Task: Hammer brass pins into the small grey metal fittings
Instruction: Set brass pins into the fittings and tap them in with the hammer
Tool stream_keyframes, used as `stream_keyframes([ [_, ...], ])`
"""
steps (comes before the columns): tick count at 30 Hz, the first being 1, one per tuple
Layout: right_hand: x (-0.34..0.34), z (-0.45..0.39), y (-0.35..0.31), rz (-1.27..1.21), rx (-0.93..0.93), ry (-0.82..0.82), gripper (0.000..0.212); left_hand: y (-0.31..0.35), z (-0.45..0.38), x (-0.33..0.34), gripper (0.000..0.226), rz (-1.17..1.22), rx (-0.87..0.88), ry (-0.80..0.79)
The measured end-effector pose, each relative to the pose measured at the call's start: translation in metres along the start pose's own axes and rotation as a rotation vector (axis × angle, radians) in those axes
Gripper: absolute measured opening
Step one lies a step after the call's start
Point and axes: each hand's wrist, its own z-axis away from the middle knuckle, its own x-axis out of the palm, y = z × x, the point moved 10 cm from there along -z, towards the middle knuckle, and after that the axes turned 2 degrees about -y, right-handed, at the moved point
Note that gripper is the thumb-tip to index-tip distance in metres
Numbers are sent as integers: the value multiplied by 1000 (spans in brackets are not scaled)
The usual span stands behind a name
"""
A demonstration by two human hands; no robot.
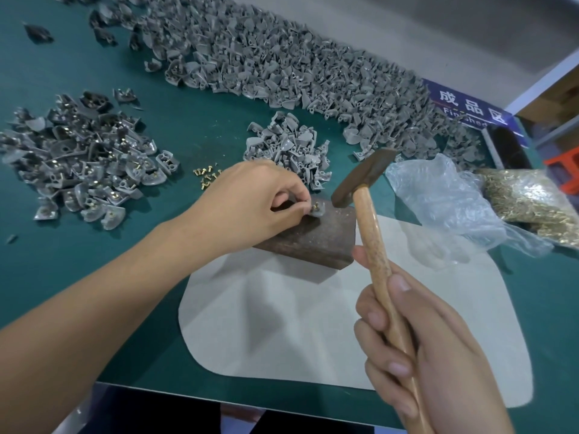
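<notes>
My left hand [250,202] pinches a small grey fitting [318,212] with a brass pin [315,206] standing in it, on the far end of a rusty metal block [316,239]. My right hand [429,349] grips the wooden handle of a hammer [363,177]. The hammer's dark head hangs just right of and above the fitting, not touching it. A few loose brass pins [206,175] lie on the green table behind my left hand.
A small heap of grey fittings [288,151] lies behind the block, a long heap [282,61] across the back, and a pile with pins fitted [84,161] at left. A plastic bag [445,198] and a bag of brass pins [532,198] sit at right. A grey mat [313,324] underlies the block.
</notes>
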Motion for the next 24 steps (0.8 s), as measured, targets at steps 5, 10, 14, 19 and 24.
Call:
stream_keyframes([
  [5, -1, -1, 2, 18, 10, -2, 27, 7, 0, 1, 4, -76, 43, -3],
  [10, 8, 1, 0, 72, 0, -54, 38, 6, 1, -1, 3, -60, 25, -3],
  [14, 12, 3, 0, 106, -34, -70, 38, 1, 1, 1, 11, -40, -28, -23],
  [19, 12, -1, 6, 167, -55, -56, 36, -5, 2, 2, 5, -22, -84, -14],
  [24, 9, -1, 5, 260, -107, -30, 39, -4, 1, 3, 9, -76, -81, -13],
])
